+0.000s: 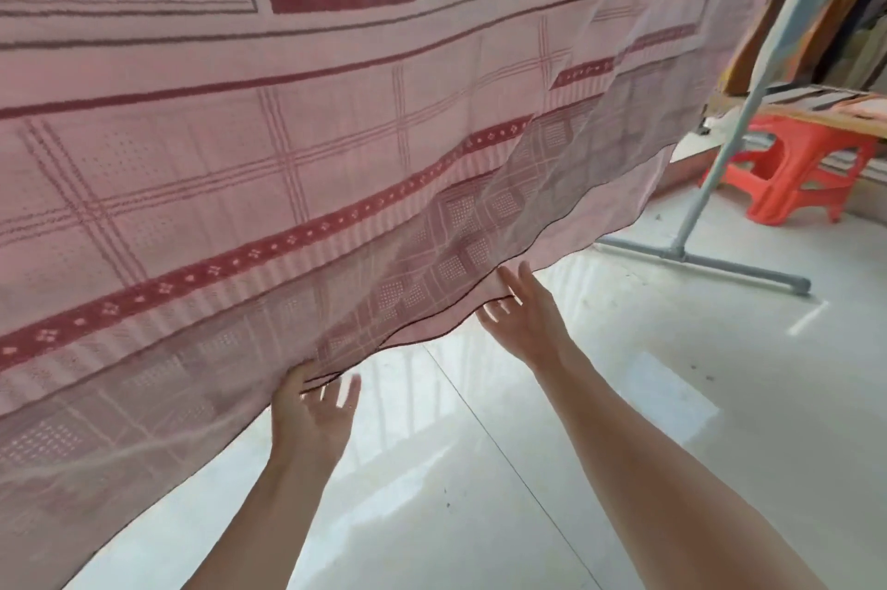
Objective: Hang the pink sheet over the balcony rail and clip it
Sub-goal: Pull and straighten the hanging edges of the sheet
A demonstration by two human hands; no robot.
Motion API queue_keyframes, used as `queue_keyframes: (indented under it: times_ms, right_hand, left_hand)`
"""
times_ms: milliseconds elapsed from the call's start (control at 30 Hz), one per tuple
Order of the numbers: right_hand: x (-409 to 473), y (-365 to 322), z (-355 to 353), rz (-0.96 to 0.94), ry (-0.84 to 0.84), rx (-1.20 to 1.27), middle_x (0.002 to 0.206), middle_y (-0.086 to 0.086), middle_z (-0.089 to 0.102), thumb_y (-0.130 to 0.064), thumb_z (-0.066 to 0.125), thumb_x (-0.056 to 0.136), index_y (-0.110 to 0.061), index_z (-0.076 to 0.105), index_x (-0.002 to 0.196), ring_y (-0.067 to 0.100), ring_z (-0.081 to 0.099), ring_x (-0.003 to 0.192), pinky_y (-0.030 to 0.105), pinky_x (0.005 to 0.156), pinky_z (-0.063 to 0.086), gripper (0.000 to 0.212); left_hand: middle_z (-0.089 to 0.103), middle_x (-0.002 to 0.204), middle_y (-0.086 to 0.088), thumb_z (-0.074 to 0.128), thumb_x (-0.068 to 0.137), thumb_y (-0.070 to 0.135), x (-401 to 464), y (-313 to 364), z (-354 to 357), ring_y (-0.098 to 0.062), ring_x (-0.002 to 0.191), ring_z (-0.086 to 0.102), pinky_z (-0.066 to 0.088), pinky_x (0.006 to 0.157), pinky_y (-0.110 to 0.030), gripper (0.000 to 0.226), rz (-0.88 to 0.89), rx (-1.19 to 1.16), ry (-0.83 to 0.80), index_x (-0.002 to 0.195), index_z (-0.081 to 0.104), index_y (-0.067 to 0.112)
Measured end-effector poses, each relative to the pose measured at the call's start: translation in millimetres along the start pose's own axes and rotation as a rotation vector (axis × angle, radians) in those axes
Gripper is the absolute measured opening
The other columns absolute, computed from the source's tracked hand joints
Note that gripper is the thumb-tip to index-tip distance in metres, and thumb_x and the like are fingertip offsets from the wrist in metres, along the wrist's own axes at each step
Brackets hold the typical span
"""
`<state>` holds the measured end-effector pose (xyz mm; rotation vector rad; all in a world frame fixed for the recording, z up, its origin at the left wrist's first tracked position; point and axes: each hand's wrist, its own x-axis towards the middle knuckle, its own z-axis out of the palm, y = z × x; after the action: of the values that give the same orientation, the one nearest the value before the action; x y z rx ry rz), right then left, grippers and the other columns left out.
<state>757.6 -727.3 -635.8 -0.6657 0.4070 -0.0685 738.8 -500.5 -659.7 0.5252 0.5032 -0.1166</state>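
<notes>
The pink sheet (297,148) is seen hanging across most of the view, from the far top edge down to a wavy lower hem that runs from the near left up toward the far right; its top and whatever it hangs from are cut off above. Dark red bands and checked lines are woven across it, and a second, thinner layer shows through along the bottom. The left hand (312,416) is raised beneath the hem, fingers spread and loosely open, with the fingertips touching the dark edge of the cloth but not closed on it. The right hand (523,316) is held further right and farther away, also open with fingers splayed, its fingertips at the hem; whether any fabric is pinched cannot be told. A pale glossy tiled floor (624,421) lies below. To the right, a grey metal stand (710,157) is planted on the floor, with an orange plastic stool (792,176) behind it
</notes>
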Motion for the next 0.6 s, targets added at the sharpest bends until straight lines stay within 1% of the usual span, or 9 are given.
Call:
queue_keyframes:
  times_ms: [67,133,200,267,333,400,467,533,600]
  right_hand:
    - [6,-7,-14,0.052,-0.056,0.005,0.107,0.002,0.058,-0.041,0.056,0.089,-0.012,0.060,0.105,0.020,0.058,0.099,0.034,0.079,0.048,0.033]
    - [14,-18,-29,0.106,-0.135,-0.046,0.108,0.003,0.059,-0.039,0.059,0.087,-0.012,0.060,0.103,0.024,0.059,0.099,0.035,0.081,0.050,0.031]
    - [26,-31,-43,0.147,-0.183,-0.186,0.113,0.007,0.055,-0.041,0.057,0.086,-0.013,0.059,0.102,0.031,0.059,0.099,0.036,0.083,0.051,0.032]
    - [44,-50,-53,0.198,-0.158,-0.366,0.123,0.011,0.051,-0.046,0.053,0.088,-0.014,0.057,0.110,0.036,0.056,0.108,0.039,0.088,0.050,0.039]
    - [64,-68,-60,0.236,-0.123,-0.466,0.131,0.012,0.047,-0.049,0.051,0.088,-0.013,0.052,0.122,0.035,0.050,0.118,0.041,0.091,0.048,0.049]
    - [85,-83,-61,0.224,-0.123,-0.427,0.133,0.013,0.045,-0.047,0.052,0.088,-0.009,0.044,0.130,0.032,0.046,0.122,0.042,0.091,0.046,0.058]
    - [103,-95,-54,0.187,-0.154,-0.320,0.126,0.011,0.048,-0.043,0.052,0.090,-0.006,0.038,0.134,0.029,0.046,0.119,0.042,0.094,0.044,0.059]
    - [119,-106,-43,0.138,-0.180,-0.220,0.113,0.007,0.056,-0.040,0.049,0.093,-0.009,0.043,0.128,0.025,0.051,0.113,0.038,0.094,0.045,0.046]
    - [135,-113,-33,0.086,-0.191,-0.130,0.100,0.004,0.062,-0.031,0.051,0.094,-0.010,0.055,0.115,0.020,0.058,0.101,0.032,0.085,0.049,0.029]
  left_hand:
    - [0.050,0.116,-0.004,0.050,0.089,0.010,-1,-35,17,-0.018,0.108,0.052,0.038,0.103,-0.045,0.007,-0.032,-0.003,-0.034,0.091,0.053,0.016]
    - [0.040,0.127,-0.004,0.054,0.090,0.017,-2,-70,37,-0.020,0.117,0.045,0.037,0.104,-0.046,0.018,-0.043,0.006,-0.066,0.108,0.050,0.018]
    - [0.042,0.124,0.000,0.055,0.091,0.021,-3,-98,58,-0.021,0.117,0.043,0.037,0.104,-0.046,0.024,-0.032,0.032,-0.092,0.114,0.050,0.022]
    - [0.048,0.114,0.002,0.053,0.092,0.019,1,-120,74,-0.021,0.114,0.046,0.039,0.102,-0.045,0.015,-0.003,0.053,-0.084,0.105,0.057,0.023]
    - [0.053,0.109,0.001,0.054,0.091,0.015,9,-132,83,-0.020,0.113,0.051,0.042,0.099,-0.042,0.011,0.034,0.044,-0.045,0.098,0.060,0.021]
    - [0.059,0.106,0.001,0.057,0.089,0.013,16,-136,86,-0.018,0.110,0.056,0.046,0.092,-0.037,0.011,0.074,0.049,-0.002,0.097,0.061,0.019]
    - [0.063,0.104,0.001,0.059,0.087,0.012,23,-136,86,-0.016,0.106,0.059,0.048,0.085,-0.034,0.012,0.119,0.076,0.035,0.097,0.061,0.018]
    - [0.064,0.102,0.001,0.059,0.087,0.012,27,-133,86,-0.015,0.102,0.061,0.048,0.081,-0.032,0.013,0.163,0.109,0.063,0.098,0.061,0.018]
    - [0.064,0.100,0.002,0.058,0.087,0.011,31,-128,88,-0.013,0.097,0.061,0.049,0.080,-0.031,0.012,0.215,0.136,0.089,0.097,0.060,0.018]
